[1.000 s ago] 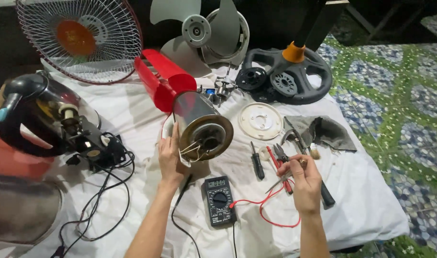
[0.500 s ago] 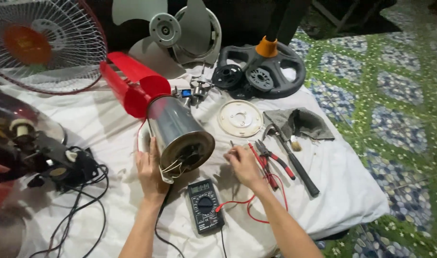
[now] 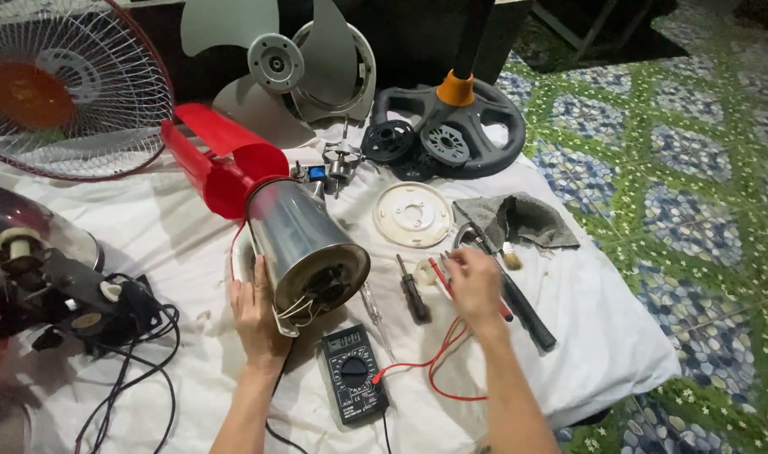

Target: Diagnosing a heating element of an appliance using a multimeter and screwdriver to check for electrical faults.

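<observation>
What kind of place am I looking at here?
Probably a home repair spot on the floor: a white cloth spread over patterned tile floor, a fan grille, loose fan blades, and a multimeter among hand tools.

The left hand (image 3: pixel 256 313) lies flat against the metal motor cylinder (image 3: pixel 304 244), its palm hidden, and the cylinder covers part of the red plastic housing (image 3: pixel 220 161) behind it. The right hand (image 3: pixel 475 284) masks whatever its fingertips pinch among the red probe leads (image 3: pixel 439 357); which tool it touches cannot be told. The wire fan guard (image 3: pixel 69 84) is cut by the left and top edges. The black wiring assembly (image 3: pixel 73 307) at left is cropped and partly blurred. The multimeter (image 3: pixel 353 374) display is too small to make out.
</observation>
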